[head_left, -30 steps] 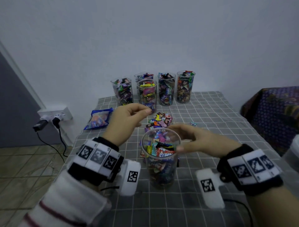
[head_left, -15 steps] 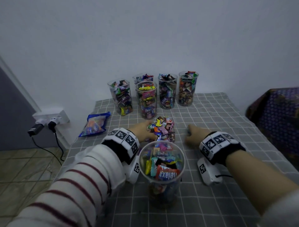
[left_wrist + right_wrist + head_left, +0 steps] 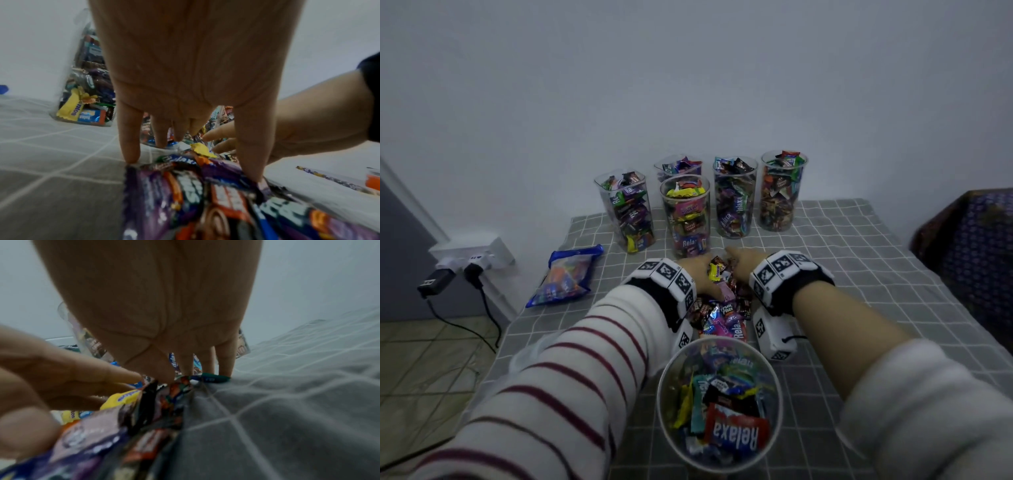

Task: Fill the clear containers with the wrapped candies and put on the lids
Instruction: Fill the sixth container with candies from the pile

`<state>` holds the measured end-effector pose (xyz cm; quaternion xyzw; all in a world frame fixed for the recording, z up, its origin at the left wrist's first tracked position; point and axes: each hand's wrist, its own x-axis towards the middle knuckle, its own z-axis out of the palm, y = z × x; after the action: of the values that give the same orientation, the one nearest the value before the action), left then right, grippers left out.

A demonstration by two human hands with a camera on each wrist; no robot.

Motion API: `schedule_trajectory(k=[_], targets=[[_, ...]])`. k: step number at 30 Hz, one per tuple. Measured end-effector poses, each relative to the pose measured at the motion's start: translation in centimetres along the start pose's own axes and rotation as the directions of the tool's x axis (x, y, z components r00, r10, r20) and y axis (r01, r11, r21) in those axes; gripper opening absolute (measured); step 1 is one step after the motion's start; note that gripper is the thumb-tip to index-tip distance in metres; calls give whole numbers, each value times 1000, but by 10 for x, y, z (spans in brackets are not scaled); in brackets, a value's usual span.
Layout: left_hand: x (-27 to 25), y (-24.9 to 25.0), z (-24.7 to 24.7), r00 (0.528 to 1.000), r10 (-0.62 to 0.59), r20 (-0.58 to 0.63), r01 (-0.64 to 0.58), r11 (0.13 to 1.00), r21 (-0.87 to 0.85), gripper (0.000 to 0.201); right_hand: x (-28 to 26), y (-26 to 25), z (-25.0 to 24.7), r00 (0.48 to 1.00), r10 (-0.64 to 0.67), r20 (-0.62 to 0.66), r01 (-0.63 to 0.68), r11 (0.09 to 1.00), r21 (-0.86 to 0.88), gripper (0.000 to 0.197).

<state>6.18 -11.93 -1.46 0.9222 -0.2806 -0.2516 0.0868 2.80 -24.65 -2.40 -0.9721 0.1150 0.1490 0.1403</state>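
On the grey checked tablecloth (image 3: 859, 274), against a pale wall (image 3: 688, 68), everything for the job is laid out. Largest first: a dark patterned cloth (image 3: 969, 246) at the right edge, then a wall socket (image 3: 479, 251) with two plugs, low on the left.

Five filled clear containers (image 3: 734, 198) stand at the far edge of the cloth, all upright, no lids on them. A sixth, the near container (image 3: 717, 404), stands closest to the camera, open-topped, candies inside up near the rim, a red "Relaxa" wrapper on top.

Blue snack bag (image 3: 566, 274) lies flat to the left of the group, well apart from the hands.

Loose pile of wrapped candies (image 3: 722, 308) sits between the near container and the far row.

Left hand (image 3: 693, 265) is on the left flank of the pile, palm down; left wrist view shows fingers (image 3: 129, 138) extended, tips touching the cloth and wrappers, curled round nothing. Right hand (image 3: 739, 262) is on the right flank, fingers (image 3: 226, 360) likewise straight, tips down at the pile's edge on a teal wrapper (image 3: 213, 378). The two hands flank the pile, fingertips close together at its far end. Both wrists carry marker-tagged bands.
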Motion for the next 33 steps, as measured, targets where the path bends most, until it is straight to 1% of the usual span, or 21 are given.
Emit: schedule_trajectory(k=[3, 5, 6, 9, 10, 11, 13, 16, 18, 20, 25, 27, 30, 33], targets=[[4, 1, 2, 999, 32, 4, -32, 998, 45, 82, 0, -6, 2, 998, -59, 19, 61, 988, -141, 57], [3, 0, 4, 998, 60, 22, -61, 997, 55, 76, -3, -8, 4, 996, -60, 71, 71, 984, -166, 50], [3, -1, 5, 996, 77, 37, -79, 995, 61, 76, -5, -8, 5, 994, -66, 88, 81, 980, -179, 50], [-2, -3, 6, 992, 107, 73, -114, 989, 97, 83, -11, -6, 6, 989, -87, 123, 114, 966, -233, 62], [-5, -3, 6, 991, 108, 79, -117, 986, 119, 81, -14, -6, 7, 988, -88, 131, 119, 960, -252, 62], [-9, -3, 8, 991, 104, 81, -114, 984, 138, 76, -19, -7, 8, 987, -84, 134, 116, 959, -258, 57], [-18, -3, 9, 989, 100, 107, -114, 986, 124, 68, -27, -9, 10, 986, -65, 156, 102, 967, -235, 48], [-34, -3, 10, 976, 133, 173, -142, 989, 41, 59, -41, -9, 13, 980, -83, 182, 111, 982, -151, 43], [-43, -5, 11, 970, 146, 193, -156, 987, 38, 56, -52, -9, 16, 975, -104, 195, 126, 986, -108, 42], [-49, -8, 15, 975, 148, 167, -164, 983, 81, 52, -61, -6, 20, 976, -121, 182, 140, 986, -94, 43], [-62, -16, 23, 988, 149, 39, -153, 980, 123, 31, -83, -4, 21, 973, -138, 185, 156, 984, -85, 39], [-67, -15, 22, 992, 123, 0, -122, 982, 148, 31, -88, -4, 21, 975, -130, 181, 147, 986, -85, 35], [-69, -18, 21, 996, 78, -38, -69, 981, 181, 29, -94, -2, 23, 986, -114, 124, 129, 985, -118, 25], [-72, -22, 22, 996, 47, -73, -35, 986, 162, 27, -101, 0, 25, 992, -98, 76, 107, 987, -117, 18]])
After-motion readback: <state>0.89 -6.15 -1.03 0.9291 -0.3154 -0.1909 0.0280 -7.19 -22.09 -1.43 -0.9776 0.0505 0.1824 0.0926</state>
